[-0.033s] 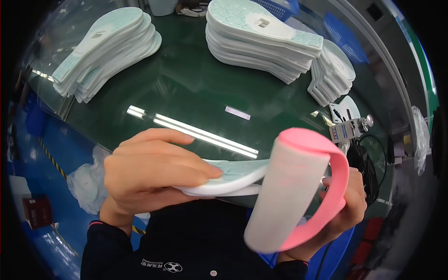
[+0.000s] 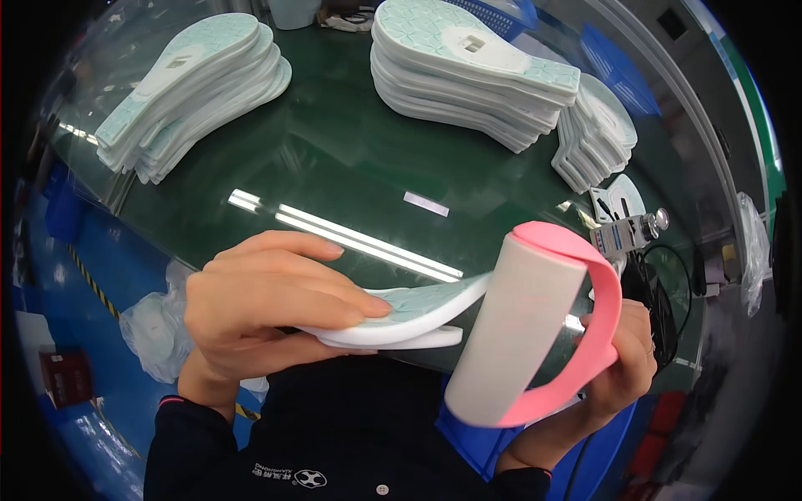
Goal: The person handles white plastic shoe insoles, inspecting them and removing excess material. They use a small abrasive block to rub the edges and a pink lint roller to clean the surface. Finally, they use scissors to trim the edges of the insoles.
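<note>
My left hand (image 2: 267, 301) grips a white shoe sole (image 2: 409, 313) with a mint-green patterned top, holding it flat close to my chest. My right hand (image 2: 622, 367) grasps the pink handle of a lint roller (image 2: 522, 330) with a white roll. The roll stands tilted at the sole's right end and seems to touch its tip. Both hands are above the near edge of the dark green glass table (image 2: 334, 167).
Three stacks of similar soles lie on the table: one far left (image 2: 192, 92), one at the back middle (image 2: 468, 71), one fanned at the right (image 2: 593, 138). A small metal device (image 2: 626, 230) with a cable sits at the right edge. A plastic bag (image 2: 150, 326) lies on the blue floor.
</note>
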Demonstrator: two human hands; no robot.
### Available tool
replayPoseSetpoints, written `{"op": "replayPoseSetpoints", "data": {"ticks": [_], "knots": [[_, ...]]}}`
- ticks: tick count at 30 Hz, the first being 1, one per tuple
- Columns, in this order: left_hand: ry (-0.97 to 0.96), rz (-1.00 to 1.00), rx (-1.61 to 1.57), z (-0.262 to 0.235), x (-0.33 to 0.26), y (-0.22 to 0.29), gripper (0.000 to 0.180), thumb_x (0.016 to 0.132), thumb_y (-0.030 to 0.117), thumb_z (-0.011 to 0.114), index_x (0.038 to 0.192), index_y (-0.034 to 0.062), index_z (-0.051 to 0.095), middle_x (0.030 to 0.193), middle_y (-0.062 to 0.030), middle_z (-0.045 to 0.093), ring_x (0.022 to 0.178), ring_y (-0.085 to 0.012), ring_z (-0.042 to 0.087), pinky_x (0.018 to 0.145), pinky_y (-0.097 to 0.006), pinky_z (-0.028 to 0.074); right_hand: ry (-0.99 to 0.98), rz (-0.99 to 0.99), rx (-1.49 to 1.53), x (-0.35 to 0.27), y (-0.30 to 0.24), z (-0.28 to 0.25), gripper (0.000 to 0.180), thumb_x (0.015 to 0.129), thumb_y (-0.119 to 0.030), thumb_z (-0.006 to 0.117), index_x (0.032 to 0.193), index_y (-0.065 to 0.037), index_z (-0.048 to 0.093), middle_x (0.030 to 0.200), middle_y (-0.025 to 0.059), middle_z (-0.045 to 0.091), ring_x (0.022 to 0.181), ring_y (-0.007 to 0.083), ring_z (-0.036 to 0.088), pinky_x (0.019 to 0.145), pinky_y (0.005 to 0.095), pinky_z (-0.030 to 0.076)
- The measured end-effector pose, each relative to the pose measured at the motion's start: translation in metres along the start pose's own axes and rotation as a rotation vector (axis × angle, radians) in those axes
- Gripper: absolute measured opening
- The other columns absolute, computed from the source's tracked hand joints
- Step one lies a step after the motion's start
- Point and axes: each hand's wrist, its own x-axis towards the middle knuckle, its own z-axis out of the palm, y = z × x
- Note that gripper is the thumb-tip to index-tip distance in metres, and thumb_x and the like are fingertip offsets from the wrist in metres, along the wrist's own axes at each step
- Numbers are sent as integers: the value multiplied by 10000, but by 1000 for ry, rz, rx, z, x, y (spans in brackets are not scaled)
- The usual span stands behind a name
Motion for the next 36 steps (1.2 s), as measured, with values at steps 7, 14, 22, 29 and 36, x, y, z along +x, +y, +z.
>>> {"op": "replayPoseSetpoints", "data": {"ticks": [7, 14, 22, 29, 36], "knots": [[-9, 54, -27, 10, 5, 0, 175, 635, 71, 731, 786, 54, 643, 771, -87, 675, 739, -177, 656, 765, -311, 470, 107, 4, 289, 14, -28, 17, 221, 576, -169, 652, 737, -32, 588, 672, 61, 585, 548, 196, 494, 526, 302, 390], [120, -14, -168, -10, -16, -13, 187, 651, 93, 730, 805, 56, 630, 755, -128, 669, 732, -207, 660, 760, -320, 458, -154, 216, 119, -29, 19, -6, 316, 516, 23, 636, 829, -13, 605, 726, 75, 589, 658, 229, 542, 635, 320, 428], [186, 142, -78, -4, -15, -7, 159, 819, 192, 586, 726, 94, 503, 588, -84, 631, 550, -182, 613, 720, -359, 455, 15, 853, 1, -63, 64, 1, 289, 799, -3, 571, 1087, 12, 548, 967, 74, 589, 890, 133, 540, 786, 248, 418], [244, 146, -87, -1, -14, 2, 183, 861, 183, 518, 698, 102, 503, 592, -77, 637, 539, -177, 612, 715, -351, 460, -142, 1063, -148, -76, 82, 14, 398, 810, -65, 594, 1184, 10, 483, 1126, 112, 545, 1016, 190, 516, 889, 280, 375], [-167, 176, -42, -18, -4, 4, 44, 834, 89, 556, 828, 64, 520, 785, -107, 672, 721, -197, 647, 810, -382, 434, 94, 549, -117, -29, 13, 30, 621, 813, -157, 602, 1332, -11, 295, 1349, 167, 335, 1257, 282, 318, 1012, 440, 273]]}}
